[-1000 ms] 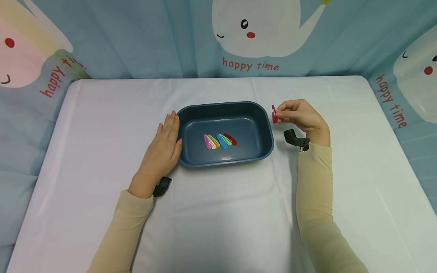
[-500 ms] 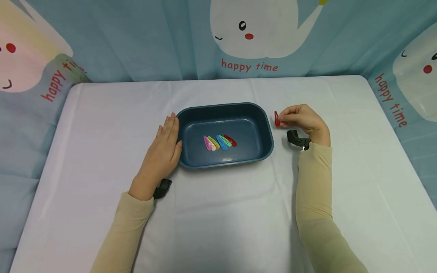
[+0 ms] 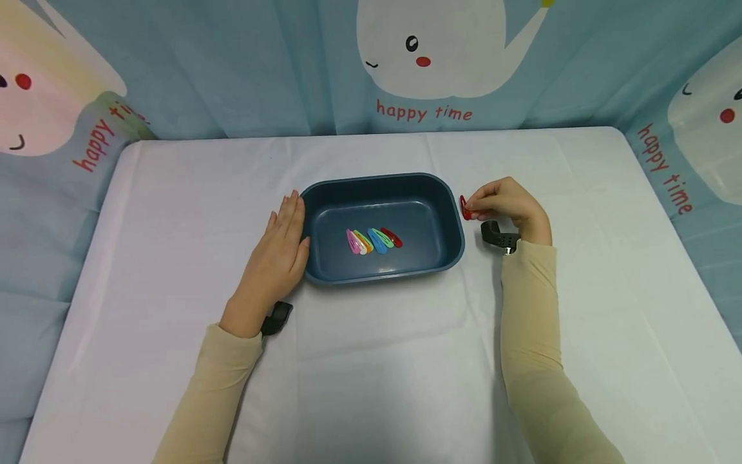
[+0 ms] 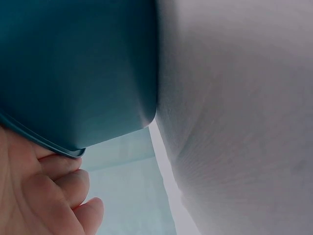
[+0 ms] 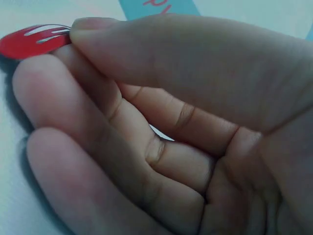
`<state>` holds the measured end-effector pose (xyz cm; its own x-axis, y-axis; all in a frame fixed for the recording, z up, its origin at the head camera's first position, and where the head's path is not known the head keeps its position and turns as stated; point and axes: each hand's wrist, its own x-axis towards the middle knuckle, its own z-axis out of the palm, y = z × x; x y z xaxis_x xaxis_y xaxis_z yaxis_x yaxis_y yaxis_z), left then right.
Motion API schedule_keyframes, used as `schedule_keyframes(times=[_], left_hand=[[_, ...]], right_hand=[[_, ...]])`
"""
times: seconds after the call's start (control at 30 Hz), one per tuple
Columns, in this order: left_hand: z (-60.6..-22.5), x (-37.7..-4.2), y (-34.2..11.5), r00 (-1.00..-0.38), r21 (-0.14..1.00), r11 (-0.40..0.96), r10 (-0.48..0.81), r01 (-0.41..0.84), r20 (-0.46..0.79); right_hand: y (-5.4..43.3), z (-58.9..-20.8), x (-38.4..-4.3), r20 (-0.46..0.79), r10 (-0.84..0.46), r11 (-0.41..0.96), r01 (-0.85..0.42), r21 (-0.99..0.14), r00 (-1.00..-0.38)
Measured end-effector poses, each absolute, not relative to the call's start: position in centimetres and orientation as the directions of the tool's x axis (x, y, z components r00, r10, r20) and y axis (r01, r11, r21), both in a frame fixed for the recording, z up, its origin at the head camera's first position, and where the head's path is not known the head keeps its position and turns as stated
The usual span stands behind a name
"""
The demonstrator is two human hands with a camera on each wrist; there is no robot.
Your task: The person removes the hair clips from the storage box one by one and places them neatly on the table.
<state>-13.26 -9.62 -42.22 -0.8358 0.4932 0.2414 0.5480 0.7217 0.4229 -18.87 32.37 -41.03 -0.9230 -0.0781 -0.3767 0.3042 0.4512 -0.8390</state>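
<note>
A red snap hair clip (image 3: 465, 208) is pinched between the thumb and fingers of my right hand (image 3: 507, 201), just outside the right wall of a dark blue rectangular tub (image 3: 382, 275). The right wrist view shows the red hair clip (image 5: 34, 41) held by one end at the thumb tip. My left hand (image 3: 274, 254) rests with straight fingers along the tub's left rim. In the left wrist view its fingers (image 4: 58, 196) touch the rim from outside. On the tub floor several hair clips (image 3: 379, 240) lie in a row: pink, white, orange, blue, green and dark red.
The tub stands on a table with a white cloth (image 3: 371, 374). Behind the table hangs a light blue curtain (image 3: 261, 71) with whale prints. Black camera mounts (image 3: 500, 236) sit at both wrists.
My right hand with the red hair clip first moves slightly down and right, then back left toward the tub; the clip now tilts. The left hand and tub stay in place.
</note>
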Motion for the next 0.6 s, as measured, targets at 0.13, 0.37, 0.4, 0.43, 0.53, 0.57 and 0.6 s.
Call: schedule_keyframes(times=[0.13,0.37,0.4,0.43,0.53,0.57,0.6], left_hand=[[-42.15,-13.25,-9.71,-0.833,0.420,0.721,0.495,0.552,0.246],[-42.11,-13.37,-9.73,-0.830,0.415,0.719,0.493,0.557,0.259],[-42.05,-13.38,-9.71,-0.832,0.416,0.721,0.493,0.554,0.255],[-42.00,-13.36,-9.73,-0.833,0.416,0.722,0.493,0.553,0.251],[-41.94,-13.35,-9.78,-0.834,0.416,0.723,0.495,0.551,0.245],[-41.94,-13.36,-9.81,-0.833,0.415,0.723,0.497,0.553,0.244],[-41.94,-13.37,-9.86,-0.833,0.414,0.723,0.497,0.552,0.242]], right_hand=[[32.13,-40.90,-18.94,-0.387,-0.072,0.469,0.312,-0.827,-0.919],[31.75,-40.57,-19.02,-0.404,-0.042,0.496,0.331,-0.802,-0.914],[31.71,-40.50,-19.02,-0.404,-0.040,0.503,0.331,-0.798,-0.914],[31.62,-40.45,-18.99,-0.405,-0.036,0.508,0.332,-0.795,-0.914],[31.44,-40.31,-18.97,-0.405,-0.030,0.519,0.332,-0.788,-0.914],[31.39,-40.29,-18.97,-0.406,-0.029,0.521,0.332,-0.786,-0.914],[31.32,-40.27,-18.95,-0.407,-0.030,0.522,0.333,-0.785,-0.913]])
